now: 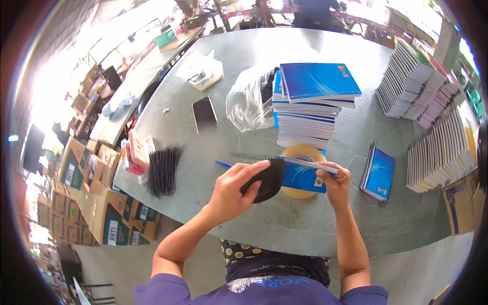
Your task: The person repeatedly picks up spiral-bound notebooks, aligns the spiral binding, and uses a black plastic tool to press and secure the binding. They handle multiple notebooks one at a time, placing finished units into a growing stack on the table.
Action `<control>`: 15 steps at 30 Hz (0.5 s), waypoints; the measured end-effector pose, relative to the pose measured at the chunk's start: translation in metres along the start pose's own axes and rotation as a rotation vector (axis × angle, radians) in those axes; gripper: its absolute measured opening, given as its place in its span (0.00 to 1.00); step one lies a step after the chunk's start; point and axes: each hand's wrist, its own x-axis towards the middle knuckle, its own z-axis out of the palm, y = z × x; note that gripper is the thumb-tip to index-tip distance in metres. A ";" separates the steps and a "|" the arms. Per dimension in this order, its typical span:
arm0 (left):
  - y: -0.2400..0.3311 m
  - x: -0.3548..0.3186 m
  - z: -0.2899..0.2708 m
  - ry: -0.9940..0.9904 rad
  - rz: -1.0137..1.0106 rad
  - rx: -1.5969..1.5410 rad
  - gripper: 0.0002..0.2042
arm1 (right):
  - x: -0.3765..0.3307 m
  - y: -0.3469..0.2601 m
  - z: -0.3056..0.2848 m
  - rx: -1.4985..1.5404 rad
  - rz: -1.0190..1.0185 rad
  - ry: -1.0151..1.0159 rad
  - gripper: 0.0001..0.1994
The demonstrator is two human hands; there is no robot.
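Over the near middle of the table, my right hand (335,184) grips the right end of a blue notebook (302,177), its thumb on the cover. My left hand (235,189) is closed on a dark, round-edged flat pad (269,184) that lies against the notebook's left end. A thin black spiral coil (251,155) sticks out leftward from the notebook's upper edge. Behind the left hand shows the tip of a slim blue object (222,164), too little to name. Beneath the notebook sits a large yellowish roll of tape (300,151), partly covered.
Beyond the roll rises a stack of blue notebooks (307,122) beside a clear plastic bag (246,101). Black coils (163,170) lie at left, near a phone (205,114). A bound notebook (378,173) and tall notebook stacks (439,152) stand at right. Cartons (101,203) are piled left.
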 end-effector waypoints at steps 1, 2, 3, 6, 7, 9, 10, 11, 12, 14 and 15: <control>0.005 0.006 -0.010 0.110 0.038 0.058 0.19 | -0.001 0.004 0.002 -0.015 0.004 0.034 0.07; 0.010 0.012 -0.019 0.231 0.070 0.105 0.19 | 0.000 0.006 0.004 -0.042 0.013 0.059 0.07; 0.011 0.016 -0.024 0.352 0.102 0.153 0.19 | 0.002 0.007 0.007 -0.068 0.021 0.083 0.06; 0.009 0.012 -0.041 0.677 -0.012 0.028 0.19 | 0.012 -0.006 0.019 0.017 0.006 0.054 0.08; 0.008 0.007 -0.046 0.728 -0.017 -0.007 0.19 | 0.013 -0.005 0.014 -0.046 -0.126 0.016 0.10; 0.015 0.003 -0.050 0.795 0.031 -0.093 0.20 | 0.015 -0.001 0.001 -0.171 -0.388 -0.060 0.12; 0.019 0.000 -0.051 0.817 0.028 -0.174 0.20 | 0.015 -0.001 0.001 -0.131 -0.303 -0.074 0.13; 0.021 -0.002 -0.051 0.838 0.026 -0.255 0.20 | 0.015 -0.002 0.002 -0.091 -0.218 -0.088 0.14; 0.015 -0.005 -0.045 0.855 0.015 -0.044 0.19 | 0.014 -0.003 0.003 -0.051 -0.134 -0.101 0.14; 0.020 -0.003 -0.033 0.646 0.061 0.080 0.18 | 0.010 -0.008 0.011 -0.203 -0.182 -0.076 0.15; 0.021 -0.003 -0.031 0.541 0.082 0.142 0.18 | 0.009 -0.011 0.015 -0.279 -0.206 -0.064 0.15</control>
